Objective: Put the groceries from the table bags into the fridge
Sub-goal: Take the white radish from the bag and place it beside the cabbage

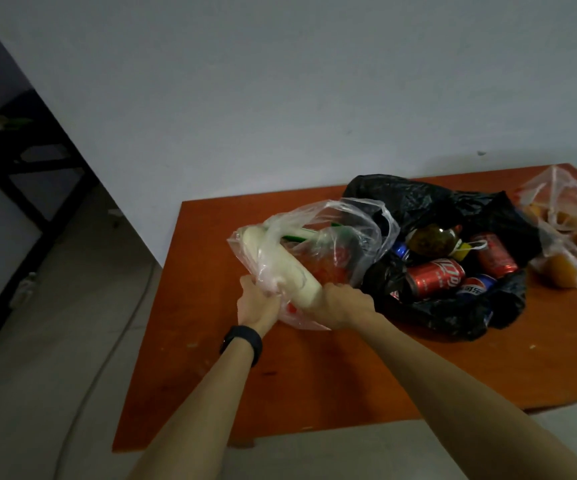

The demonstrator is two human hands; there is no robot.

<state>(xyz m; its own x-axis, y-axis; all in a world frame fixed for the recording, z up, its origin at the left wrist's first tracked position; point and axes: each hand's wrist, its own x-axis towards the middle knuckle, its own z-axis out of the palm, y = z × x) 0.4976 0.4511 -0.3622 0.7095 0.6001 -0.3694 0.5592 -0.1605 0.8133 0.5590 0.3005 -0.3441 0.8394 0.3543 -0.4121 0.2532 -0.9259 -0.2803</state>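
The table (315,375) lay under both hands. Just right of the right fingers sat the black bag (418,199), open. The clear bag (349,230) rose just beyond both sets of fingers. The fruit bag (557,209) sat far to their right. The white radish (280,258) in the clear bag slanted down to the fingers. Cans (434,277) lay in the black bag. The left hand (259,303) bunched the clear bag's near edge in curled fingers. The right hand (346,304) curled round the radish's lower end.
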